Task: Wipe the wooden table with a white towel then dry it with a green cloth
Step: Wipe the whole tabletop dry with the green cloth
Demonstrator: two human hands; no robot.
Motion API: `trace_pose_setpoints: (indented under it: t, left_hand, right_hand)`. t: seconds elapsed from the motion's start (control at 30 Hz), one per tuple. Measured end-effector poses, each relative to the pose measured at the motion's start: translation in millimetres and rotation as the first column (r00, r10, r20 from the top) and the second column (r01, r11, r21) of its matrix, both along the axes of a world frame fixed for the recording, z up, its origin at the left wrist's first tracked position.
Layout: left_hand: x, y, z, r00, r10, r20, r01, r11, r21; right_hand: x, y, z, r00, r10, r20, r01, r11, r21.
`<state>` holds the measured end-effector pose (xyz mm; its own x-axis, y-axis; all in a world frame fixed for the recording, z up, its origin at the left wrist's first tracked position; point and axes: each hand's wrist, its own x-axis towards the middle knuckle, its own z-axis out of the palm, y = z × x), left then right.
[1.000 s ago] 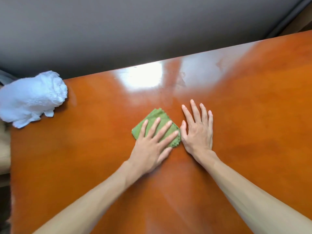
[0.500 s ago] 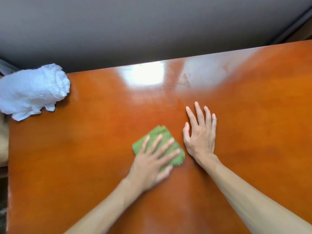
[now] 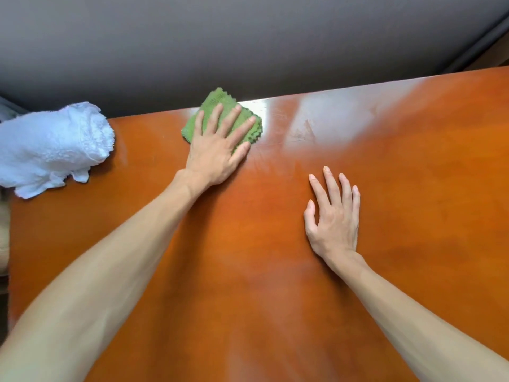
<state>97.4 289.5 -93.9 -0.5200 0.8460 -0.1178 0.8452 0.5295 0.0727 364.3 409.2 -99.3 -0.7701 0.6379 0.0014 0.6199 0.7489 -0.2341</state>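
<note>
The folded green cloth point(image 3: 214, 102) lies at the far edge of the orange wooden table point(image 3: 413, 216), its far corner sticking out past the edge. My left hand point(image 3: 217, 148) presses flat on it with straight, spread fingers. To the right and nearer to me, my right hand point(image 3: 334, 216) rests flat on the bare tabletop with straight fingers. The bunched white towel point(image 3: 52, 146) sits at the table's far left corner, apart from both hands.
Beyond the far edge there is a grey floor point(image 3: 248, 45). A glossy light patch point(image 3: 330, 122) shines on the wood right of the green cloth. The table's left edge point(image 3: 9, 244) runs down the left side of the view.
My left hand has pushed the green cloth from the middle of the table away to the far edge. My right hand has stayed flat on the table.
</note>
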Motion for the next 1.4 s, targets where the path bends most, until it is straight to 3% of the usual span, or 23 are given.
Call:
trace_pose_setpoints:
  t: [0.17,0.47,0.57,0.73,0.9,1.03,1.2,1.4]
  left_hand:
    - [82,-72,-5,0.991,-0.13,0.014,0.129,0.99,0.057]
    - [255,-199,-1,0.977,-0.198,0.081,0.201,0.979,-0.03]
    - [236,-204,-3,0.975,-0.197,0.106,0.2,0.98,-0.022]
    - [122,-168,-10,0.997,0.017,0.069,-0.023,0.997,0.078]
    - [1,-113,2,0.991,0.113,0.073,-0.112,0.993,-0.021]
    - [-57,-79,6,0.974,0.215,0.069,-0.214,0.977,-0.023]
    - [-58,-76,2,0.966,0.251,0.068,-0.251,0.968,-0.009]
    - [55,-135,-2,0.986,0.155,0.061,-0.157,0.987,0.021]
  right_hand:
    - [0,-1,2,1.0,-0.004,-0.013,0.005,1.0,0.001]
    - [0,-2,0,1.0,-0.006,-0.011,0.006,1.0,0.016]
    - [0,-2,0,1.0,-0.004,-0.014,0.004,1.0,0.017]
    - [2,-3,-2,1.0,0.011,0.002,-0.011,1.0,0.027]
    - [2,-6,3,0.995,0.057,0.084,-0.064,0.994,0.088]
    - [-12,-36,13,0.997,0.078,0.017,-0.079,0.996,0.042]
    - [-39,-92,6,0.985,0.171,0.002,-0.171,0.984,-0.056]
    - [-43,-106,-7,0.986,0.151,0.076,-0.154,0.988,0.031]
